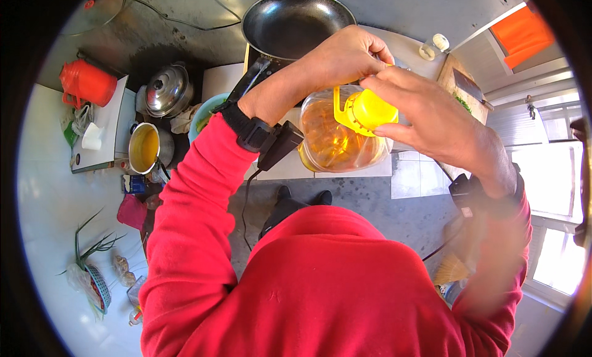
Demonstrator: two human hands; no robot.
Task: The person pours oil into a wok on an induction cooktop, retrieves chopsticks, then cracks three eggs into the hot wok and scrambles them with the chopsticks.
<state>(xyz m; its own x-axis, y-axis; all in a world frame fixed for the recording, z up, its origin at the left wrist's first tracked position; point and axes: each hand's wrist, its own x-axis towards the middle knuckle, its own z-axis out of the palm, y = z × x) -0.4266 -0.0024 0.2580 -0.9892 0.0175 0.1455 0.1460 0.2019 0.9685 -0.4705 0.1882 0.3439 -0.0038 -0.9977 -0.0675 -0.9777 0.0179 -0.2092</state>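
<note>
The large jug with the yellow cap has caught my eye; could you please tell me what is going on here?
A person in red has both hands up near the top of a large clear jug of amber liquid. The right hand curves around the yellow cap; the left hand meets its fingertips just beyond, and whether it holds anything is hidden. A black pan sits past the hands.

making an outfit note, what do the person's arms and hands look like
The left hand and right hand are ungloved. Long red sleeves cover both arms. A black strap rings the left wrist, beside a dark box with a thin cable. The right wrist has a dark device.
</note>
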